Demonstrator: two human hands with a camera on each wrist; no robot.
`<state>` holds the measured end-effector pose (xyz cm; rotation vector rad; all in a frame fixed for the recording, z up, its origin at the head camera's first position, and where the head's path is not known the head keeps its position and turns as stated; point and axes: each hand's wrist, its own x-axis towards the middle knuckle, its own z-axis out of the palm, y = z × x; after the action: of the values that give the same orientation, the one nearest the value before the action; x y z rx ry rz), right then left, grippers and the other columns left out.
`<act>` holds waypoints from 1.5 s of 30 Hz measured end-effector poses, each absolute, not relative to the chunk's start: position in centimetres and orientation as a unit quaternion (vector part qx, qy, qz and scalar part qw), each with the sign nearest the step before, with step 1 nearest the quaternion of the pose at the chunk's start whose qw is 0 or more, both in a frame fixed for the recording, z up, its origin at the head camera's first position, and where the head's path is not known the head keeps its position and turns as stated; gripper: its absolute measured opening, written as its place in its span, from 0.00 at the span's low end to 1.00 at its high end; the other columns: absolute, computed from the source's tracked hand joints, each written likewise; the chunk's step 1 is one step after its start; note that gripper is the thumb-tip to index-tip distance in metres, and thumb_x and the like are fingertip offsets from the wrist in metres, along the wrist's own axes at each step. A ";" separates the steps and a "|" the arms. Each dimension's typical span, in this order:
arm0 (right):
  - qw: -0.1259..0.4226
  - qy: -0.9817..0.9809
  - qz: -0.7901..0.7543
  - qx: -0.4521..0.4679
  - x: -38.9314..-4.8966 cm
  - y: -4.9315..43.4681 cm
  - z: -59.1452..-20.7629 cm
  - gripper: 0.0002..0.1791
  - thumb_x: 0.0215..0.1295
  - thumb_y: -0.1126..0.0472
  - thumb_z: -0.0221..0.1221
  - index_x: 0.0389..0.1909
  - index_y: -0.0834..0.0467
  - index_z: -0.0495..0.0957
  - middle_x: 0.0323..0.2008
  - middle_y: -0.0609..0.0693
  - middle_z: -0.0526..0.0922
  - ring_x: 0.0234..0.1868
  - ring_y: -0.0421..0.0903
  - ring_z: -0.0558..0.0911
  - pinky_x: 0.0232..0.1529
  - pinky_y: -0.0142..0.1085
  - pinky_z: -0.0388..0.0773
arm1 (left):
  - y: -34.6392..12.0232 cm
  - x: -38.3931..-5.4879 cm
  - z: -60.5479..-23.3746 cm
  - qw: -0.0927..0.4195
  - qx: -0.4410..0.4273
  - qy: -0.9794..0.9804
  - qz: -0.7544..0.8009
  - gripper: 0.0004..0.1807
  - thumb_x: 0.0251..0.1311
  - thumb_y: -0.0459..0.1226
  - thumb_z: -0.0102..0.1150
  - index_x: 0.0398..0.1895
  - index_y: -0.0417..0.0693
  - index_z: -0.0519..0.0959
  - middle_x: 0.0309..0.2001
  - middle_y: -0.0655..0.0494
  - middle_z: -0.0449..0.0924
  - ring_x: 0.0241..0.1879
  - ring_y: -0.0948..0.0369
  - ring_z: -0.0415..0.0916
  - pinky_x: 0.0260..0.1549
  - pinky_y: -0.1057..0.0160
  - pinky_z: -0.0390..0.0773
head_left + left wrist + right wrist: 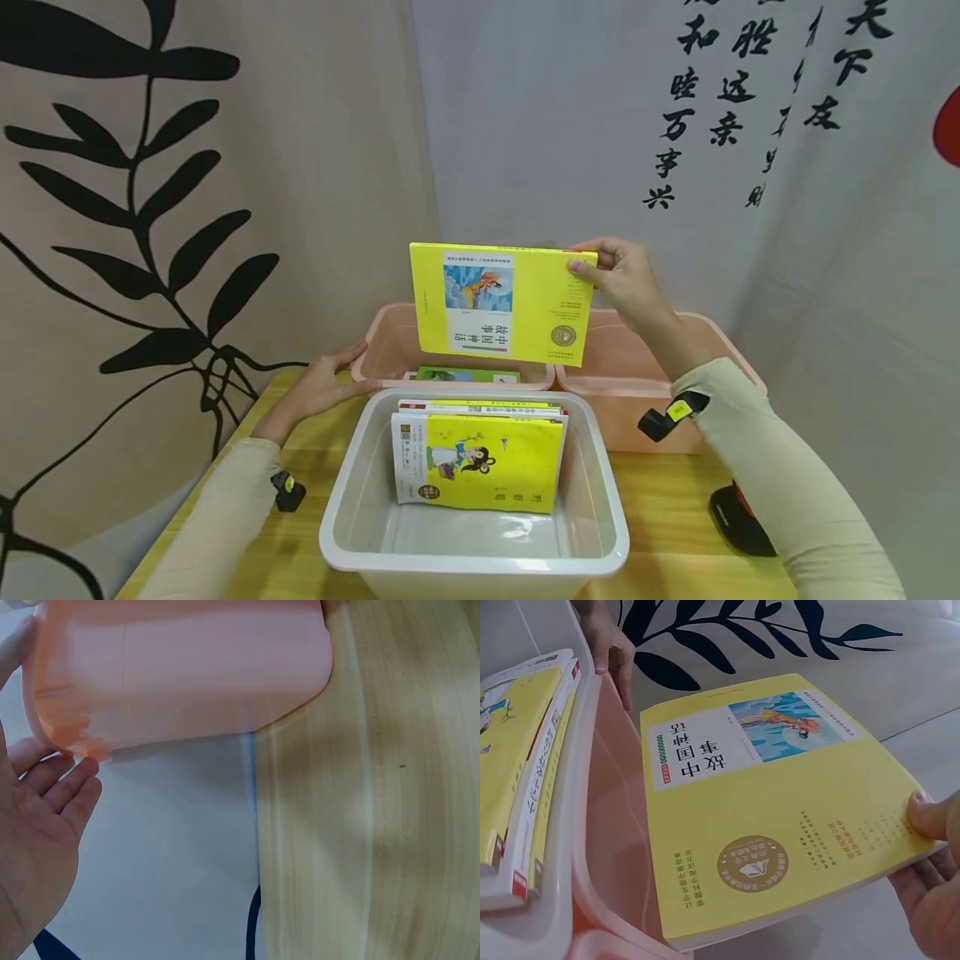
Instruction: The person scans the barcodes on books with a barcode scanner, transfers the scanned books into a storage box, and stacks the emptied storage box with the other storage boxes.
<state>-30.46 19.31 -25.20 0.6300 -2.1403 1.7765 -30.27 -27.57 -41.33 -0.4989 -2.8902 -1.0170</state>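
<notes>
My right hand [626, 279] pinches a yellow book [543, 312] by one corner, thumb on the cover and fingers behind. The book's cover print is upside down in the head view, with a blue picture panel. It hangs over the left pink bin [384, 346], in which a green-covered book [467, 375] lies low. My left hand [318, 392] grips that bin's left end, its fingers [64, 780] curled at the rim. Nearer to me, a white bin [341, 500] holds several books standing upright, the front one a yellow book [480, 462] with a drawn figure.
A second pink bin [675, 375] stands right beside the first. All the bins are on a wooden table [652, 508]. A black object [738, 521] lies near my right forearm. Behind hangs a cloth [555, 125] with black writing and leaf shapes.
</notes>
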 end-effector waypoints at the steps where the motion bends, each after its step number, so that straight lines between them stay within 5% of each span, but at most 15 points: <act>1: 0.143 -0.742 0.617 0.219 -30.7 18.9 -25.4 0.13 0.68 0.68 0.65 0.50 0.71 0.80 0.38 0.52 0.88 0.37 0.44 0.89 0.40 0.30 0.85 | -27.6 -30.3 -41.3 0.019 -0.160 -0.931 -0.327 0.56 0.60 0.64 0.64 0.82 0.45 0.53 0.81 0.44 0.50 0.76 0.36 0.54 0.67 0.29 0.61; 18: 0.085 -0.766 0.617 0.160 -33.7 14.1 -29.8 0.12 0.68 0.65 0.66 0.50 0.64 0.83 0.42 0.58 0.89 0.35 0.46 0.88 0.33 0.34 0.82 | -27.5 -30.3 -41.3 0.023 -0.162 -0.927 -0.338 0.56 0.60 0.64 0.65 0.81 0.42 0.54 0.80 0.43 0.51 0.76 0.36 0.55 0.66 0.29 0.63; 24: 0.056 -0.777 0.613 0.135 -34.5 13.0 -31.5 0.11 0.68 0.66 0.65 0.50 0.64 0.83 0.44 0.60 0.88 0.39 0.46 0.88 0.36 0.28 0.81 | -27.5 -30.3 -41.3 0.017 -0.152 -0.929 -0.336 0.57 0.59 0.65 0.65 0.81 0.43 0.54 0.80 0.40 0.51 0.76 0.36 0.55 0.67 0.30 0.63; 35: 0.005 -0.787 0.605 0.116 -35.2 11.7 -34.0 0.11 0.70 0.66 0.64 0.51 0.60 0.83 0.44 0.58 0.88 0.42 0.50 0.87 0.45 0.35 0.85 | -27.5 -30.3 -41.3 0.021 -0.156 -0.928 -0.337 0.56 0.58 0.64 0.66 0.82 0.47 0.53 0.80 0.41 0.50 0.76 0.36 0.54 0.67 0.29 0.62; 39: -0.010 -0.800 0.589 0.113 -35.3 11.3 -34.7 0.11 0.70 0.63 0.65 0.50 0.58 0.84 0.39 0.54 0.87 0.40 0.48 0.85 0.42 0.33 0.83 | -27.5 -30.3 -41.3 0.020 -0.153 -0.928 -0.339 0.57 0.58 0.65 0.66 0.82 0.49 0.53 0.80 0.40 0.50 0.76 0.35 0.53 0.67 0.28 0.61; 43: -0.016 -0.814 0.570 0.112 -35.2 10.9 -35.4 0.11 0.69 0.62 0.65 0.51 0.57 0.85 0.24 0.48 0.71 0.29 0.44 0.73 0.32 0.31 0.71 | -27.5 -30.3 -41.3 0.019 -0.157 -0.927 -0.341 0.57 0.58 0.65 0.66 0.82 0.48 0.53 0.81 0.42 0.50 0.77 0.36 0.53 0.68 0.29 0.60; 45: -0.024 -0.818 0.563 0.113 -35.0 10.7 -35.6 0.11 0.70 0.63 0.65 0.51 0.57 0.84 0.26 0.48 0.72 0.31 0.44 0.74 0.34 0.31 0.73 | -27.5 -30.4 -41.3 0.020 -0.160 -0.927 -0.339 0.56 0.59 0.64 0.66 0.81 0.46 0.54 0.81 0.43 0.50 0.77 0.37 0.53 0.69 0.30 0.60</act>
<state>-34.99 10.70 -35.64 0.3607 -2.6104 1.7975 -30.37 -27.51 -41.31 -0.4968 -2.8748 -1.0515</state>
